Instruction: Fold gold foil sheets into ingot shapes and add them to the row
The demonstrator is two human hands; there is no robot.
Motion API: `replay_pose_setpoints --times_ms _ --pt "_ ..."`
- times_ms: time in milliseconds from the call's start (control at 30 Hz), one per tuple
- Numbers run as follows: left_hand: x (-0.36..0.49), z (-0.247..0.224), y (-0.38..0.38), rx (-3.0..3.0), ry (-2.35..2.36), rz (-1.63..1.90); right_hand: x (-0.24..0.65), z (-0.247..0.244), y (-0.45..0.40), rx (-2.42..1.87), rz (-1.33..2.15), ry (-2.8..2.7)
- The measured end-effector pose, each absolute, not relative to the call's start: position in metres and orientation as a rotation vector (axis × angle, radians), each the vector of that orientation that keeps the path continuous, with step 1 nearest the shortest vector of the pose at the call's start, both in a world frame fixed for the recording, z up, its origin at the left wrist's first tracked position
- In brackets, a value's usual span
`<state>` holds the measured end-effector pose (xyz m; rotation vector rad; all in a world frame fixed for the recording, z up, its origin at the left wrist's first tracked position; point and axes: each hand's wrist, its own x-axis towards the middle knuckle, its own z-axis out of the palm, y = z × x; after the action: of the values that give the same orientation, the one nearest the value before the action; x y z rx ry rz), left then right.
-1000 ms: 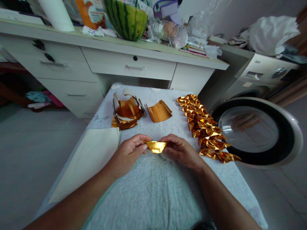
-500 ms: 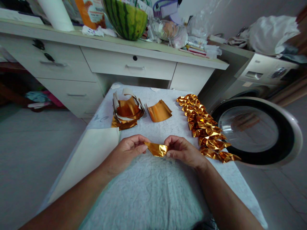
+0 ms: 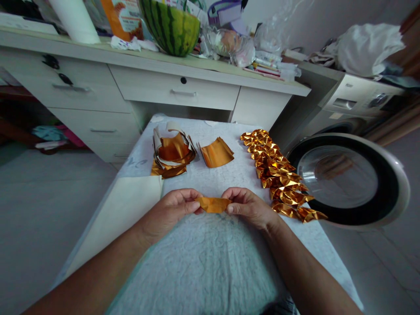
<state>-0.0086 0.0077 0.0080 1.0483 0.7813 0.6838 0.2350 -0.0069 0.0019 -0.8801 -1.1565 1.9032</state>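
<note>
A small folded piece of gold foil paper (image 3: pixel 214 204) is stretched between my two hands, above the cloth-covered table. My left hand (image 3: pixel 183 202) pinches its left end, and my right hand (image 3: pixel 243 204) pinches the right end. Beyond them lies a small stack of curved gold sheets (image 3: pixel 217 152). Left of that stack sits a curled bundle of gold and pale paper (image 3: pixel 173 151). Rows of shiny folded gold pieces (image 3: pixel 278 168) run along the table's right side.
The patterned cloth (image 3: pixel 203 262) covers the table, with a pale sheet (image 3: pixel 121 210) at its left. An open washing machine door (image 3: pixel 348 177) stands at the right edge. Behind is a white drawer desk (image 3: pixel 177 89) with a cut watermelon (image 3: pixel 170 28) on top.
The foil piece has turned between my fingers, and its face now looks matte orange instead of shiny. My hands stay in nearly the same place. The whole view has shifted slightly.
</note>
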Motion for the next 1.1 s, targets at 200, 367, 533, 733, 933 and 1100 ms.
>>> replay_pose_setpoints --times_ms 200,367,533,733,933,1100 --pt "-0.0066 0.0113 0.0081 1.109 0.809 0.689 0.2355 -0.0001 -0.0061 -0.886 1.898 -1.138" --pt "-0.0069 0.0102 0.0093 1.097 0.817 0.689 0.2355 0.0004 -0.0055 -0.899 1.891 -1.126" --pt "-0.0085 0.0051 0.0104 1.062 0.801 0.658 0.2342 -0.0014 -0.0052 -0.892 1.871 -1.155" --pt "-0.0071 0.0064 0.0097 1.068 0.783 0.684 0.2318 -0.0006 -0.0053 -0.887 1.859 -1.177" --pt "-0.0066 0.0074 0.0101 1.090 0.792 0.671 0.2302 0.0016 -0.0062 -0.903 1.863 -1.164" --pt "-0.0073 0.0046 0.0103 1.094 0.777 0.649 0.2294 0.0022 -0.0066 -0.919 1.844 -1.150"
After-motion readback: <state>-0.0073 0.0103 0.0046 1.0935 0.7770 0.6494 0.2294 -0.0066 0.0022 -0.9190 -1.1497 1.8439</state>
